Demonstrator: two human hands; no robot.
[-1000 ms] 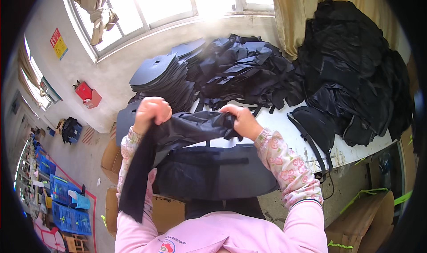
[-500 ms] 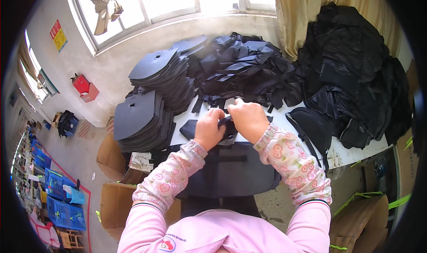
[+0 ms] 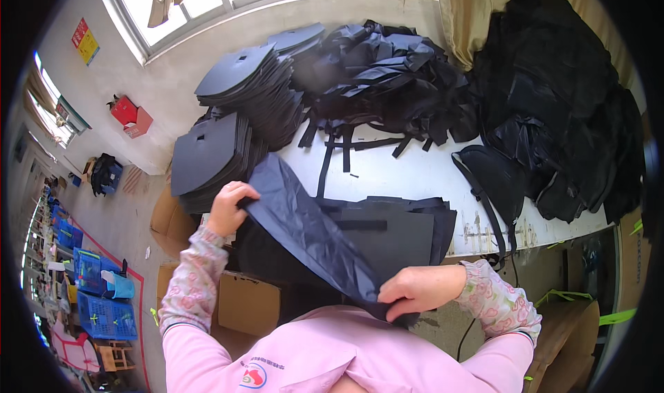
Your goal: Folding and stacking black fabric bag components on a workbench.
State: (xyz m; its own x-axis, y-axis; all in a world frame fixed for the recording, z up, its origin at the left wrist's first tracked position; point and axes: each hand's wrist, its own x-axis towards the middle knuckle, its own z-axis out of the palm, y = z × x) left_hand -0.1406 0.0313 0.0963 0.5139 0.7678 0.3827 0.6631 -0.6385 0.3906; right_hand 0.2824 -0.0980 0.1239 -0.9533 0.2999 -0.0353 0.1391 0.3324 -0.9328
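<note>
Stretched between my two hands is a dark navy-black piece of fabric point(image 3: 304, 227), slanting from upper left to lower right. My left hand point(image 3: 232, 208) pinches its left edge. My right hand point(image 3: 420, 289) grips the lower right end close to my body. Beneath it, at the front of the white table point(image 3: 429, 168), lies a flat dark grey panel point(image 3: 404, 237) with a dark strip across it. Black fabric edges show around that panel. The raised fabric hides the panel's left part.
Slotted dark panels point(image 3: 211, 151) are stacked at the left. A heap of black fabric pieces point(image 3: 394, 82) with straps lies behind. At right, a black bag piece point(image 3: 494, 179) sits beside a tall dark fabric pile point(image 3: 553, 96). Cardboard boxes point(image 3: 249, 303) stand below the table's edge.
My hands have moved apart, the left to the left, the right down toward my body. The fabric is now spread between them. The grey panel now lies farther onto the table.
</note>
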